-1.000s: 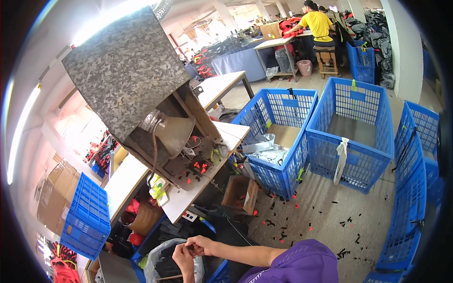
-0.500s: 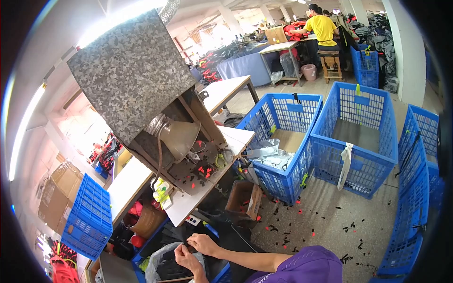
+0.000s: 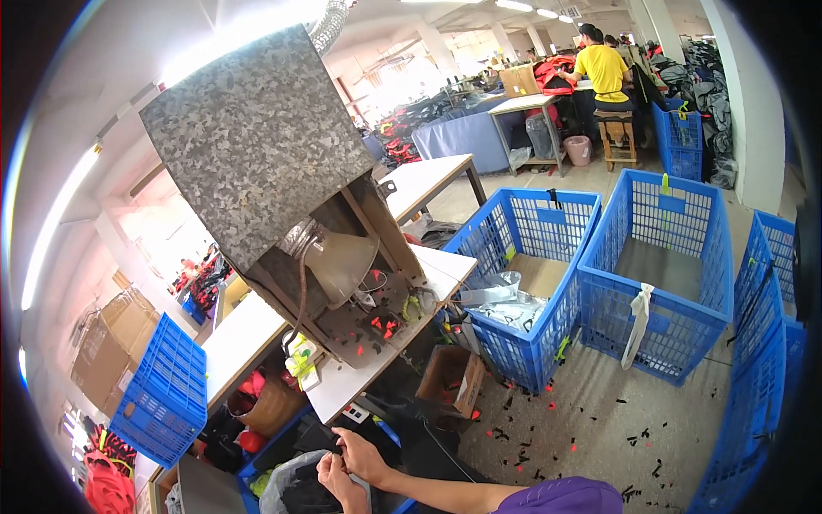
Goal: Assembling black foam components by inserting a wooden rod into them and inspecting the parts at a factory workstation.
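Note:
My left hand (image 3: 339, 482) is closed in a pinch, low in the middle of the view. Right beside it, my right hand (image 3: 363, 456) has its thumb and fingers pressed together too. What they grip is too small and dark to make out. Both are over a translucent plastic bag (image 3: 278, 487) with black pieces (image 3: 310, 495) inside, set in a blue crate. More black material (image 3: 318, 435) shows just beyond my fingers.
Ahead stands a metal hood (image 3: 257, 137) with a lamp (image 3: 338, 265) on a white table (image 3: 330, 396). Blue crates (image 3: 591, 278) stand to the right, with a cardboard box (image 3: 451, 381) nearer. Black and red scraps litter the floor (image 3: 591, 428). A person in yellow (image 3: 603, 70) sits far off.
The whole view has shifted, so the surroundings appear a little lower and further right. Both hands stay close together over the bag, fingers still pinched.

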